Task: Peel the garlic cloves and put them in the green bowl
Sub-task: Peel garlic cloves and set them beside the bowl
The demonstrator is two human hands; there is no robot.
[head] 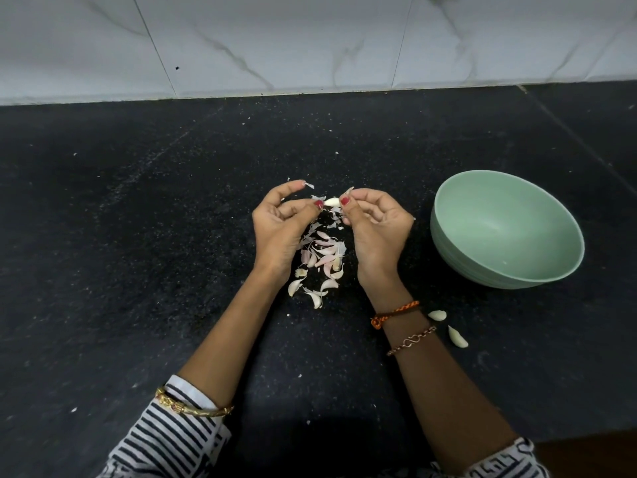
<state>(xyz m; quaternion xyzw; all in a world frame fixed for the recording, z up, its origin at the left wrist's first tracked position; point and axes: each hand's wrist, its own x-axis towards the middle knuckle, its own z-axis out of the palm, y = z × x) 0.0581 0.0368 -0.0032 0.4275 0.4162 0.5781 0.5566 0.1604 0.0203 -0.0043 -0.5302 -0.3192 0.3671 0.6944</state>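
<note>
— Where's the clove [331, 201]?
— Pinched between both hands, left [281, 225] and right [374, 229], left of the bowl [558, 270].
— Advice?
— Probably strip the last skin before dropping it in.

You are wearing black-and-white striped sleeves [172, 439], a gold bangle [193, 407] on your left arm, an orange braided thread [396, 313] and a chain bracelet [412, 339] on your right wrist, and red nail polish [344, 200].
</note>
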